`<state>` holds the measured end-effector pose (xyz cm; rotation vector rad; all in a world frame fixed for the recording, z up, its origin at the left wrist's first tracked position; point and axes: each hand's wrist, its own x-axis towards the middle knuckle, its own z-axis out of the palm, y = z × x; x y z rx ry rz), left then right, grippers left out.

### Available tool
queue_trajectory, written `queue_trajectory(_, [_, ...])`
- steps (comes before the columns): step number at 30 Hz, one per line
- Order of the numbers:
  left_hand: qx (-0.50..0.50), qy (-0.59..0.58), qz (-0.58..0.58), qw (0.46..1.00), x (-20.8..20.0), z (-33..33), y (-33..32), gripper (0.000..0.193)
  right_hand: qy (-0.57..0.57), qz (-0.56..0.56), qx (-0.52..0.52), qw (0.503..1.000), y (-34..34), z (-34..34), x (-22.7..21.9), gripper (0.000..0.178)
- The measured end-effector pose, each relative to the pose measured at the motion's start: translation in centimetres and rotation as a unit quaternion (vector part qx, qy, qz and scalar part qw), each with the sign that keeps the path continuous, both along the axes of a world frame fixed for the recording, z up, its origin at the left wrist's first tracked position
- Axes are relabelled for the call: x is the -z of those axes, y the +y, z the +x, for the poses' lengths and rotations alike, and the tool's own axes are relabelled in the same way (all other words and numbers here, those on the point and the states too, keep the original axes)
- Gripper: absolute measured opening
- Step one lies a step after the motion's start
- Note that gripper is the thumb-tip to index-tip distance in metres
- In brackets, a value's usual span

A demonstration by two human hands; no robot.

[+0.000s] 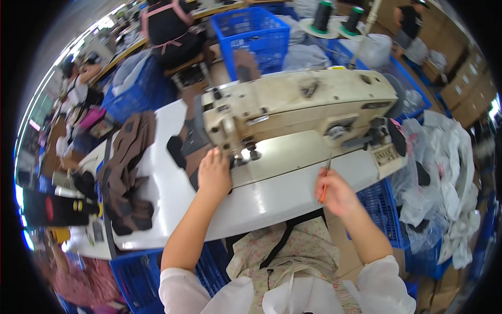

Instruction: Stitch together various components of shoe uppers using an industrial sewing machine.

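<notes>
A cream sewing machine [303, 118] stands across the white table. Beside its needle area, my left hand [213, 175] is closed on a brown fabric piece [197, 158] with dark parts; the palm and fingers hide some of it. My right hand [337, 194], in front of the machine bed, grips small orange-handled scissors [322, 193], their thin blades pointing up and away from me. A lit spot shows by the needle. To the left on the table lies a loose pile of brown and black cut pieces [128, 172].
Blue crates stand behind the machine [251, 39] and at the far left [138, 94]. Clear plastic bags [439, 183] bulge at the right end. Two dark thread cones [321, 18] rise behind. Other people sit or stand farther off, with a pink sleeve [89, 282] at lower left.
</notes>
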<state>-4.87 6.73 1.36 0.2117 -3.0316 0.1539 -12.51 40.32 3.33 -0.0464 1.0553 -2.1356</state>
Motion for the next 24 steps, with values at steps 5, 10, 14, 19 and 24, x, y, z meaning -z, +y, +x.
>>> queue_trajectory(5, [-0.021, 0.031, -0.013, 0.999, 1.1, -0.1, 0.7, 0.045, 0.459, 0.15, -0.021, 0.875, -14.4, 6.9, -3.4, 0.059])
queue_trajectory(10, [-0.016, 0.176, -0.095, 0.98, 5.1, 0.5, 0.0, 0.052, 0.619, 0.216, 0.158, 0.738, -21.6, 8.2, -2.9, 0.091])
queue_trajectory(14, [-0.074, 0.027, 0.015, 0.997, 3.0, -0.4, 1.5, 0.061, 0.569, 0.147, 0.21, 0.781, -23.6, 6.7, -3.3, 0.091])
queue_trajectory(19, [-0.063, 0.15, 0.346, 0.924, 4.8, -0.7, 1.4, 0.052, 0.49, -0.019, 0.207, 0.846, -23.0, 5.8, -2.1, 0.064])
queue_trajectory(24, [-0.062, 0.049, -0.004, 0.997, 2.9, 0.6, 1.3, 0.054, 0.767, 0.105, 0.177, 0.608, -19.3, 3.2, -2.0, 0.028])
